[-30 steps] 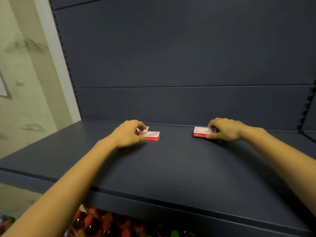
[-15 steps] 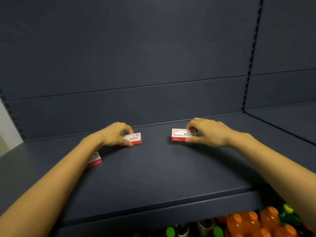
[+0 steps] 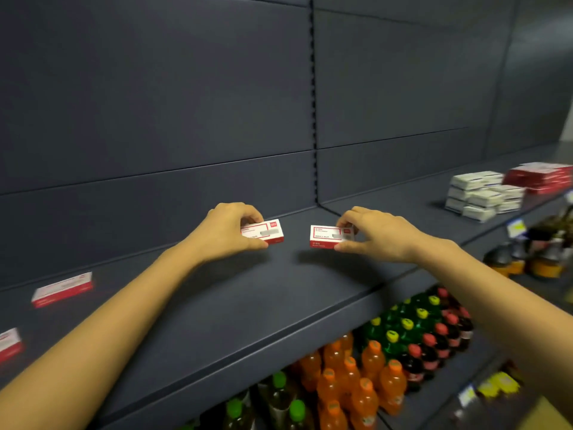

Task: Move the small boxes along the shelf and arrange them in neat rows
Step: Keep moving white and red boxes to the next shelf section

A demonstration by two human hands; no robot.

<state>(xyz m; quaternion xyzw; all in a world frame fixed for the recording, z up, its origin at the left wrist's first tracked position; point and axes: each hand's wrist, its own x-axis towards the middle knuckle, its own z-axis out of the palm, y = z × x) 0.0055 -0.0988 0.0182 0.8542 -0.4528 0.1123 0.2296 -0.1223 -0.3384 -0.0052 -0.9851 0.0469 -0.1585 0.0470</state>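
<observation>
My left hand (image 3: pixel 228 231) grips a small red and white box (image 3: pixel 266 232) between thumb and fingers, just above the dark shelf (image 3: pixel 248 293). My right hand (image 3: pixel 376 235) holds a second red and white box (image 3: pixel 325 236) the same way, a short gap to the right of the first. Two more red and white boxes lie on the shelf at the far left, one (image 3: pixel 62 288) near the back and one (image 3: pixel 9 344) cut off by the frame edge.
Stacks of white boxes (image 3: pixel 483 193) and red boxes (image 3: pixel 539 176) stand on the adjoining shelf at the right. The shelf below holds orange bottles (image 3: pixel 350 377), green-capped and dark bottles (image 3: pixel 428 327). A slotted upright (image 3: pixel 313 119) splits the back panel.
The view has swung right along the shelf. Both hands have carried their boxes rightward and closer together; two boxes stay behind at the left, and the stacked boxes at the right came into view.
</observation>
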